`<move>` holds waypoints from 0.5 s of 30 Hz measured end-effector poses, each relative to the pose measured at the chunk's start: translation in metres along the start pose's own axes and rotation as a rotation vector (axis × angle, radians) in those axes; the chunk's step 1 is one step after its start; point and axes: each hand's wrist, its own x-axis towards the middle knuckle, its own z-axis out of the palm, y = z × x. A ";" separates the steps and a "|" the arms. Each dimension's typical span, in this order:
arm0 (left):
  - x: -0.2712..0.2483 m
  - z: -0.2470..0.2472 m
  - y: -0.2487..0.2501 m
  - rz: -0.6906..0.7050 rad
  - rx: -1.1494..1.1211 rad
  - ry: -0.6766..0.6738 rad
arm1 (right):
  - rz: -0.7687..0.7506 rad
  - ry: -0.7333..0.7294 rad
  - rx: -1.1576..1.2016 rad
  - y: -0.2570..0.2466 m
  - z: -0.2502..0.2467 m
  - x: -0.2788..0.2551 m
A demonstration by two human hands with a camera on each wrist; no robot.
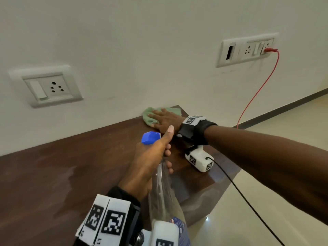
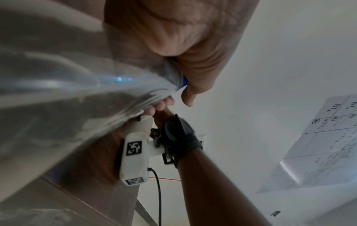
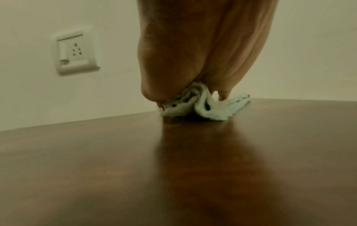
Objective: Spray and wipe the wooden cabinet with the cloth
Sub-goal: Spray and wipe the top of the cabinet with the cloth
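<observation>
The dark wooden cabinet top [image 1: 71,174] runs along the wall. My right hand [image 1: 165,121] lies flat on a green cloth [image 1: 148,114] at the top's far right corner, against the wall. In the right wrist view the thumb and fingers of that hand [image 3: 203,53] press down on the bunched cloth [image 3: 208,107] on the glossy wood [image 3: 173,168]. My left hand [image 1: 156,157] grips a clear spray bottle [image 1: 163,197] by the neck, thumb up, just behind the right wrist. Its blue spray head [image 1: 150,137] points left. The bottle [image 2: 67,91] fills the left wrist view.
A wall socket [image 1: 48,87] sits above the cabinet at the left, and a switch panel [image 1: 248,49] at the right has a red cable [image 1: 257,91] hanging to the floor. A black cable [image 1: 248,201] trails from my right wrist camera. Tiled floor [image 1: 266,192] lies beyond the cabinet's right edge.
</observation>
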 end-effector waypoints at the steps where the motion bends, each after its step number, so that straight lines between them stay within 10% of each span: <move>1: 0.001 0.002 0.001 0.005 -0.004 -0.005 | 0.039 0.022 -0.030 0.015 0.002 -0.002; 15: -0.002 0.004 0.008 0.041 0.020 -0.015 | 0.501 0.192 0.476 0.031 0.021 -0.012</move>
